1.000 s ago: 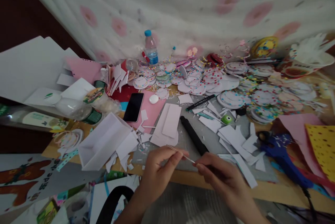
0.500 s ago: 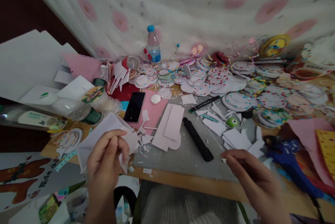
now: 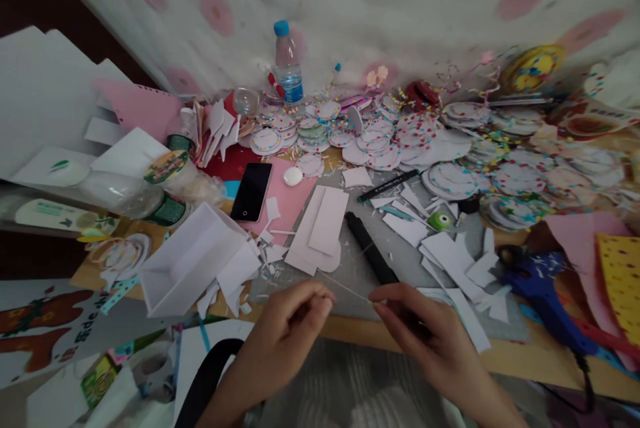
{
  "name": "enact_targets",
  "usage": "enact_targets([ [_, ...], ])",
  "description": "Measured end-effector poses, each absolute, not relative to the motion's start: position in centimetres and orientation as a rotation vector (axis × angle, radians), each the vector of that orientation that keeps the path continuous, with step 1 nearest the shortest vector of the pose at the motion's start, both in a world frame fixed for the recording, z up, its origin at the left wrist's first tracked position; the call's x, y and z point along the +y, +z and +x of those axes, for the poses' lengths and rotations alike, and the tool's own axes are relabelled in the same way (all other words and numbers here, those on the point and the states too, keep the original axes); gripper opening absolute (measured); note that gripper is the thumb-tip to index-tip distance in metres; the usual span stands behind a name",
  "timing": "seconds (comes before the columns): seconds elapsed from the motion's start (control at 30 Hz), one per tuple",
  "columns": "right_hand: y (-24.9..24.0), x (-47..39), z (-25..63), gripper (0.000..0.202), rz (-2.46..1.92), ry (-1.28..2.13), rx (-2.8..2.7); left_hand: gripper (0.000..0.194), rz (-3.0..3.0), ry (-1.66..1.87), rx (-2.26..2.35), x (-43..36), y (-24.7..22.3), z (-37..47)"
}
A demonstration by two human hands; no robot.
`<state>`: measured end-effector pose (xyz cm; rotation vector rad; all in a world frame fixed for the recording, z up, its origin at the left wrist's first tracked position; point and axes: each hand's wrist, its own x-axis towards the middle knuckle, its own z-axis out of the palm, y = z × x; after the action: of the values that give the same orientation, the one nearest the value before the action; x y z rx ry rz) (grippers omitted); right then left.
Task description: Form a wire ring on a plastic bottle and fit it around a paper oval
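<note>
My left hand [image 3: 296, 321] is in front of the grey cutting mat [image 3: 350, 281], fingers curled and pinched together; whatever they hold, if anything, is hidden. My right hand [image 3: 425, 328] faces it a short way off, thumb and forefinger pinched on the end of a thin whitish strand [image 3: 345, 285]. The strand runs up-left to the cut white cards [image 3: 323, 228] stacked on the mat. Just beyond my right hand lies a black cutter-like tool [image 3: 370, 248]. To the left, an open white paper box [image 3: 193, 258] rests on its side.
A phone [image 3: 251, 191] lies on pink paper with a white oval object [image 3: 293, 176]. Paper scraps [image 3: 455, 258] and a blue glue gun [image 3: 545, 295] are at right. Decorated paper discs [image 3: 420, 138], a water bottle [image 3: 289, 68] and a marker [image 3: 387, 186] are farther back.
My left hand has left the paper box and moved right, to the mat's front edge. My right hand has moved left towards it. The thin strand now shows by the right fingertips.
</note>
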<state>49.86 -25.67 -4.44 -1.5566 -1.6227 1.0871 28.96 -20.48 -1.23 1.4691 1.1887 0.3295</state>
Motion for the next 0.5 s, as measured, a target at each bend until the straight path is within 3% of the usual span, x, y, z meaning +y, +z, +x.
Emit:
enact_targets([
  [0.2, -4.0, -25.3, 49.9, 0.019, -1.512, 1.212, -1.769, 0.049, 1.393, 0.411, 1.192, -20.6, -1.7, 29.7],
  [0.5, -3.7, -24.6, 49.0, 0.02, -1.346, 1.282, -1.634, 0.041, 1.39, 0.382, 1.124, -21.1, -2.0, 30.8],
])
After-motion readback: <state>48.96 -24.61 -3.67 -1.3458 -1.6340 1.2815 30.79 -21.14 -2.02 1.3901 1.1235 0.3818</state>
